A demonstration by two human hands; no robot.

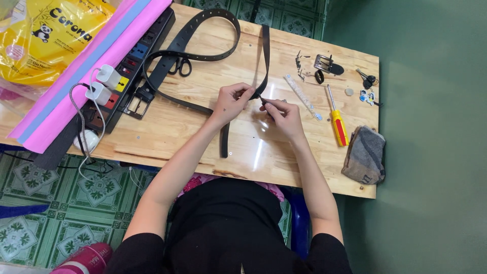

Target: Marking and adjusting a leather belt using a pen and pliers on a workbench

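**Both hands pinch black belt end over wooden desk**

Left hand [231, 101] and right hand [281, 115] meet at mid-desk, fingers closed on one end of a black belt [210, 57]. Left hand pinches the strap where it bends; right hand's fingertips are clamped on something small and dark at the strap tip, too small to make out. The belt is a long, flat, matte strap with punched holes; it loops across the far half of the desk and runs back to a square metal buckle [136, 104] at the left. A short strap piece runs from under the left hand toward the near edge.

The desk [203, 137] is pale jointed wood, glossy, with glare near the hands. Black-handled scissors [178, 66] lie partly under the belt loop. To the right: a screwdriver [337, 121] with red-yellow handle, a clear slim ruler-like strip [303, 96], a loose metal buckle [324, 64], small dark hardware bits, hard to tell. A crumpled grey cloth [364, 155] sits at the near right corner.

Left side: a black power strip [129, 66] with white chargers plugged in, pink and blue foam sheets [86, 66], and a yellow plastic bag [45, 35] cut off by the frame. Green patterned floor tiles lie below.
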